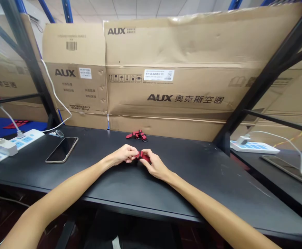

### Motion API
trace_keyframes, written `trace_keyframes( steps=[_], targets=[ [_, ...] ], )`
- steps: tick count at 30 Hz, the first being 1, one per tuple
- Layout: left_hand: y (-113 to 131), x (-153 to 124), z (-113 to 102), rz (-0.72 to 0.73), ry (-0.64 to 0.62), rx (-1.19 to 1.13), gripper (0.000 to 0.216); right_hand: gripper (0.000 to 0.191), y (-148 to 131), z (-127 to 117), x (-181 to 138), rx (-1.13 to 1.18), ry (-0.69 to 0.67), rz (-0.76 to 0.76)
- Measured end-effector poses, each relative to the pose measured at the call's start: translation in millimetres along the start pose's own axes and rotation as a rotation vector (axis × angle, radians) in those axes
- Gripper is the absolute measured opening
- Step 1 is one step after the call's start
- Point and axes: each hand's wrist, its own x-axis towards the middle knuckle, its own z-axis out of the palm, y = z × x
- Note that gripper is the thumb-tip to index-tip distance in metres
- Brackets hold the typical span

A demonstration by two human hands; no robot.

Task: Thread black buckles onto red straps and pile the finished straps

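Between my two hands, just above the black tabletop, is a red webbing strap (141, 155) with a black buckle or slider on it. My left hand (125, 154) pinches the strap's left end, its fingers curled closed. On the other side my right hand (154, 164) grips the strap between thumb and fingers. Parts of the strap are hidden behind the fingers. A second red strap (132, 134) with black fittings and a dark ring lies folded on the table behind my hands, touched by neither.
A smartphone (62, 150) lies on the black table (109, 188) to the left, near a white power strip (29, 139) with plugs and cables. Large cardboard sheets (187, 45) stand along the back edge. A black metal post (260, 79) rises at right, with another power strip (254, 147) beyond.
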Motion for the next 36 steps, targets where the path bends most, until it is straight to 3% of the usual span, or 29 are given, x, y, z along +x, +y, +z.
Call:
trace_keyframes(
  steps=[4,9,12,19,28,36],
  targets=[
    [2,0,2,0.0,-0.021,0.055,0.029,0.021,-1,0,1,-0.001,-0.017,-0.009],
    [-2,3,-6,0.03,0.067,0.12,0.034,0.021,3,-4,5,0.032,0.063,0.006],
    [-6,5,-10,0.054,0.036,0.162,0.035,0.023,2,-5,6,0.039,0.091,0.008],
    [-6,4,-5,0.071,0.01,0.04,0.036,0.022,-5,-6,5,0.006,0.055,-0.018],
    [4,0,-8,0.037,-0.017,0.078,0.034,0.014,-7,-6,3,-0.035,0.041,-0.044],
    [-1,5,-7,0.058,0.013,0.138,0.034,0.019,-7,-3,5,0.06,0.054,0.036]
  ],
)
